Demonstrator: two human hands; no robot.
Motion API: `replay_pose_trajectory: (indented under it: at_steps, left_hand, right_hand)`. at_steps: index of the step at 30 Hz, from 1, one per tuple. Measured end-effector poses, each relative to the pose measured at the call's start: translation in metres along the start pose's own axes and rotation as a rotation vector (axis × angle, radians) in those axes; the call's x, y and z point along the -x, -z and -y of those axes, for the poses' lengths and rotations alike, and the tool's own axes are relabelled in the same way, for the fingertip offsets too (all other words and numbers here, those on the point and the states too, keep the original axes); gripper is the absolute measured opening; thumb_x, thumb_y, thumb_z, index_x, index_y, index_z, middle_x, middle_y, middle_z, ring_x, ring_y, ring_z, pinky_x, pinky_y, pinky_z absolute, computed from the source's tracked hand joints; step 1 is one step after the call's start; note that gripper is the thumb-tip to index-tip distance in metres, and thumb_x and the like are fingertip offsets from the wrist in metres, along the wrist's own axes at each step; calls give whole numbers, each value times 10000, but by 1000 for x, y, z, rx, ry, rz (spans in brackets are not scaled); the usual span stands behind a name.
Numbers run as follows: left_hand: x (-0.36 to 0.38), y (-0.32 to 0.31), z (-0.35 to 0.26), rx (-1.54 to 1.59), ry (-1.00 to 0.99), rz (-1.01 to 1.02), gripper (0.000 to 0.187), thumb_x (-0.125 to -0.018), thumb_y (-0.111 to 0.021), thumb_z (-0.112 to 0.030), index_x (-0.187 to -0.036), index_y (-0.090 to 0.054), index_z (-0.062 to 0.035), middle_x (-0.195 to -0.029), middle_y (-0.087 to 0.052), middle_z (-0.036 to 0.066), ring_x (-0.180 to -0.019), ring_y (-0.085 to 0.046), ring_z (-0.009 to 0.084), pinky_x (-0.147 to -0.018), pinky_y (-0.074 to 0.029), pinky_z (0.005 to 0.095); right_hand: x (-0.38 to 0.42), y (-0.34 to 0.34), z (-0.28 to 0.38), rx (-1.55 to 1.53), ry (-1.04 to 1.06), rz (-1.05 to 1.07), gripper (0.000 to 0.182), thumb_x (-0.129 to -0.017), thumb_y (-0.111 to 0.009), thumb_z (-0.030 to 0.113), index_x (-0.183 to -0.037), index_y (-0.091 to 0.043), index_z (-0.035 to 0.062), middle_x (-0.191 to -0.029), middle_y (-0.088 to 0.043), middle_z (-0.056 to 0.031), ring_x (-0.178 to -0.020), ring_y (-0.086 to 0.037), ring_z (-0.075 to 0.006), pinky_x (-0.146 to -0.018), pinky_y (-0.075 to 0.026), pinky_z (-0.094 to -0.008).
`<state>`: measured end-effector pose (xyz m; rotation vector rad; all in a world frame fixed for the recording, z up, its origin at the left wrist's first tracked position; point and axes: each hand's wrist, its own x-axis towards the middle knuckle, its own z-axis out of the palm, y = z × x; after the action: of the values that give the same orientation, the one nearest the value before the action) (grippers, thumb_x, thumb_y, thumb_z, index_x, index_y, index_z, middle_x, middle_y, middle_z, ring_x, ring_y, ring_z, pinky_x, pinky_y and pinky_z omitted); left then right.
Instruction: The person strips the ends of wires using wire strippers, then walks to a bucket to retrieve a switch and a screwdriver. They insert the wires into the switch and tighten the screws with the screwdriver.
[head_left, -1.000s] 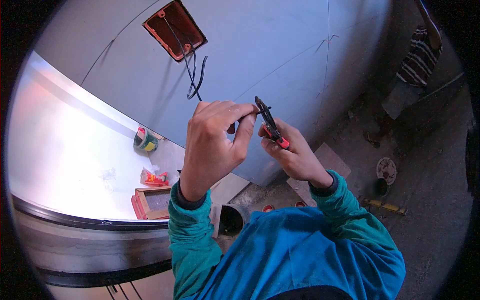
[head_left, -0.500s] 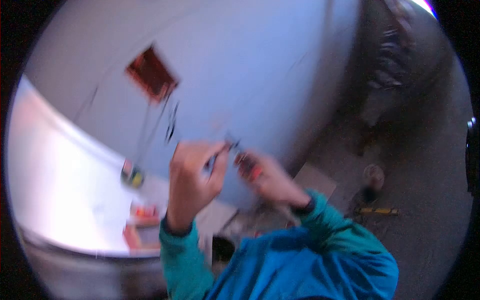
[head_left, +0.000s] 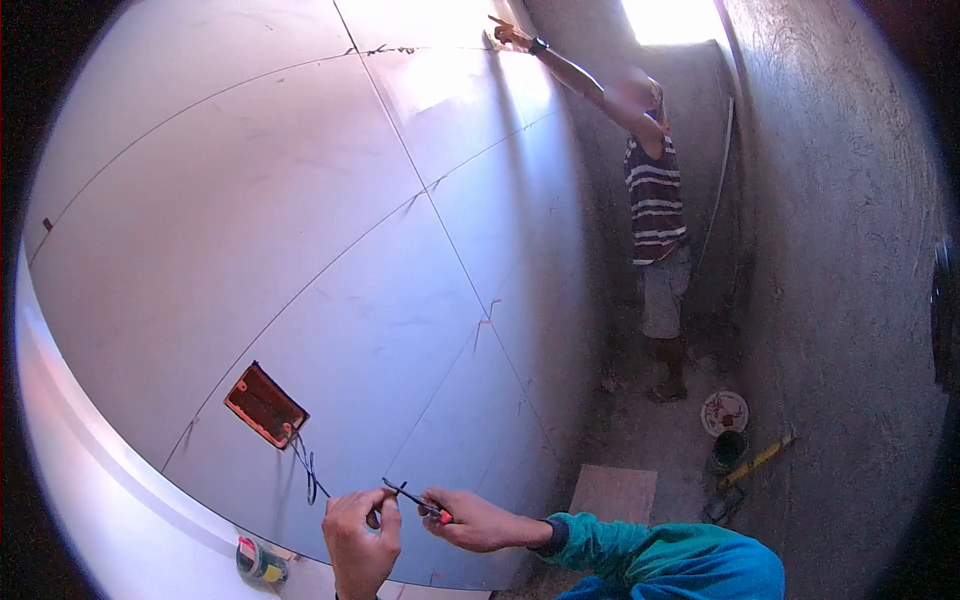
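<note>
My left hand (head_left: 360, 535), low in view, is closed with thumb and fingers pinched on a thin black wire (head_left: 310, 478). This wire hangs out of a reddish-brown electrical box (head_left: 262, 405) set into the white tiled wall. My right hand (head_left: 478, 520) is wrapped round pliers (head_left: 425, 505) with a dark and red handle. Their narrow jaws point left and lie right at the fingertips of my left hand, by the wire's end. Part of the handle is hidden inside my right hand.
A person in a striped top (head_left: 655, 200) stands at the far end, one arm raised to the wall. Near the rough grey wall are a white bucket (head_left: 725, 413), a dark bucket (head_left: 729, 450) and a yellow level (head_left: 757, 462). A green container (head_left: 262, 563) stands lower left.
My view has swung up and sharpened, so the hands and the box sit lower in it. The other person now shows in full. Both hands keep hold of the wire and pliers.
</note>
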<state>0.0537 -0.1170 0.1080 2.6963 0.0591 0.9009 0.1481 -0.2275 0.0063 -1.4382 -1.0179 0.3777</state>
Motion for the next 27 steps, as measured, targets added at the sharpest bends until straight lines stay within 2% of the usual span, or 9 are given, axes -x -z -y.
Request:
replay_pose_trajectory:
  at_steps: [8,11,14,17,19,23,24,25,27]
  left_hand:
    - [0,-2,15,-173,-169,126,141,-788,-560,-138,-811,-545,0,-789,-576,150,-733,-541,302,-670,-401,394]
    - [-5,2,17,-190,-252,220,214,-799,-582,-209,-748,-506,-15,-731,-535,142,-711,-519,306,-644,-383,400]
    - [-6,4,17,-181,-329,207,317,-750,-677,-285,-673,-483,-46,-615,-483,80,-582,-489,282,-603,-356,367]
    - [-6,-5,29,-261,-377,156,438,-701,-711,-422,-621,-445,-83,-565,-469,60,-522,-480,276,-517,-347,376]
    - [-5,-17,42,-233,-434,33,504,-762,-638,-499,-557,-402,-103,-481,-377,49,-429,-398,279,-423,-279,368]
    - [-8,-19,58,-448,-461,-189,551,-725,-715,-436,-473,-339,-123,-454,-371,41,-391,-396,231,-397,-275,373]
    - [-15,-16,56,-311,-401,-248,517,-721,-737,-372,-489,-350,-120,-423,-368,72,-347,-394,247,-342,-281,322]
    - [-20,-12,53,-228,-375,-220,527,-712,-742,-398,-496,-346,-125,-421,-369,42,-330,-377,211,-332,-264,307]
    - [-18,-10,47,-185,-309,-137,520,-707,-737,-435,-521,-362,-127,-427,-361,1,-336,-373,155,-335,-258,284]
  right_hand:
    - [-2,-7,-13,69,-3,-48,269,-836,-522,243,-928,-464,-4,-657,-429,-110,-602,-412,-216,-553,-356,-360]
    - [-3,-5,-11,60,3,-71,271,-829,-538,248,-906,-470,-3,-631,-423,-104,-581,-410,-206,-533,-356,-353]
    - [-2,-4,-11,50,21,-45,281,-827,-555,258,-892,-476,-3,-603,-409,-88,-562,-404,-180,-515,-354,-337]
    - [2,1,-10,6,38,-17,288,-824,-571,258,-908,-485,-4,-585,-393,-74,-559,-400,-151,-507,-351,-315]
    - [4,1,-3,-37,-11,-4,279,-818,-579,245,-945,-499,10,-606,-410,-54,-574,-406,-120,-509,-353,-287]
    - [8,3,-31,-367,-48,-193,206,-804,-544,180,-973,-513,66,-799,-495,17,-667,-445,-53,-565,-380,-208]
    - [7,6,-34,-447,-102,-219,184,-804,-512,124,-975,-504,57,-767,-494,3,-657,-455,-81,-577,-390,-234]
    - [4,7,-38,-522,-152,-247,174,-804,-481,69,-976,-496,47,-734,-493,-12,-646,-465,-108,-589,-400,-261]
    - [3,8,-38,-632,-85,-213,163,-805,-514,87,-951,-502,16,-727,-487,-11,-640,-468,-101,-571,-376,-240]
